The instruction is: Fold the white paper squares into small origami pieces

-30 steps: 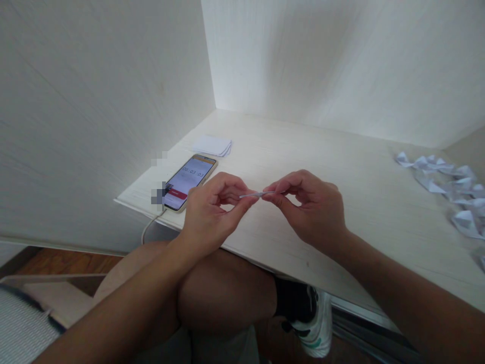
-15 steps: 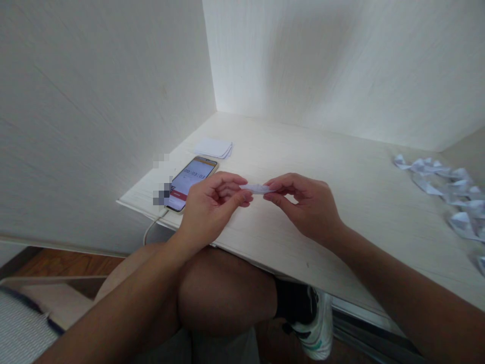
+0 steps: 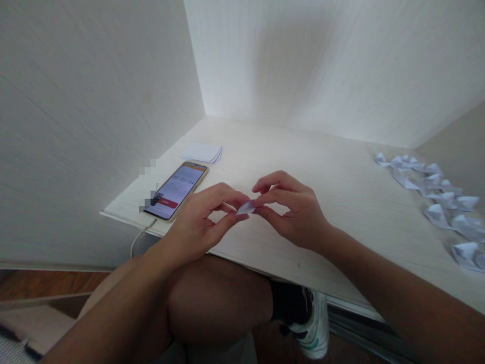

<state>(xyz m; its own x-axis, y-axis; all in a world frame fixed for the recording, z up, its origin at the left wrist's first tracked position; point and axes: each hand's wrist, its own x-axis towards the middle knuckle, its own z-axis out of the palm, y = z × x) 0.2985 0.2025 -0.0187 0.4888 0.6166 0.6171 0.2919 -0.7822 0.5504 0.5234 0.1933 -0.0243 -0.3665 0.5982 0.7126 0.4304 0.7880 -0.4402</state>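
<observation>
A small folded piece of white paper (image 3: 246,208) is held above the table between both hands. My left hand (image 3: 212,215) pinches its left end between thumb and fingers. At the other end, the thumb and a finger of my right hand (image 3: 293,210) grip the paper, with the index finger raised and bent above it. The fingers hide part of the paper, so its full shape cannot be made out.
A phone (image 3: 176,189) with a running timer and a cable lies left of my hands. Behind it is a stack of white paper (image 3: 202,151). Several folded paper pieces (image 3: 435,182) spread along the right of the white table (image 3: 333,167). Panels enclose the back and left.
The paper strip between my hands has turned to a slant and less of it shows. My right index finger has lifted. The whole view has shifted slightly to the right.
</observation>
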